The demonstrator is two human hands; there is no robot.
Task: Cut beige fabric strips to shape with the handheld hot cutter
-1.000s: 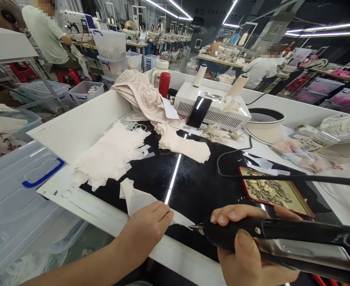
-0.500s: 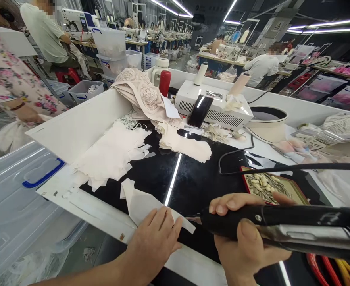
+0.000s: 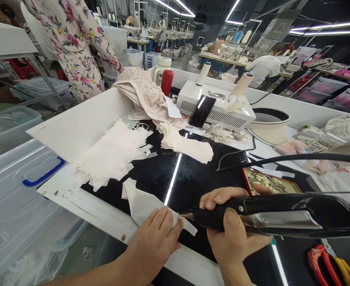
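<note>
Landmark: the pale cloth piece (image 3: pixel 145 204) at the near edge of the black work surface (image 3: pixel 151 171). Left of it, a clear bin (image 3: pixel 44 202) with a blue handle. Beyond it, slightly left, a loose pile of pale cut pieces (image 3: pixel 103 157).

Your left hand (image 3: pixel 152 244) lies over its right part, fingers side by side and pressing down; a narrow end pokes out past the fingertips. Beyond it, a smaller stack of pale pieces (image 3: pixel 189 147).

Just right of your left fingers, the metal tip (image 3: pixel 187 215) of a black hand tool (image 3: pixel 282 212) points at the piece. Your thumb is hidden and the tip is small, so I cannot tell whether you pinch the cloth or whether metal touches it. Your right hand (image 3: pixel 233 234) is closed around the tool's body, thumb on the near side.

Step in hand, as I judge it: you steady the cloth while bringing the tip to its edge. Any next move there calls for flat cloth, a light right wrist and left fingertips clear of the metal.

Farther right of the piece, a tray of seeds (image 3: pixel 294 187); nearer you, red handles (image 3: pixel 318 262).
</note>
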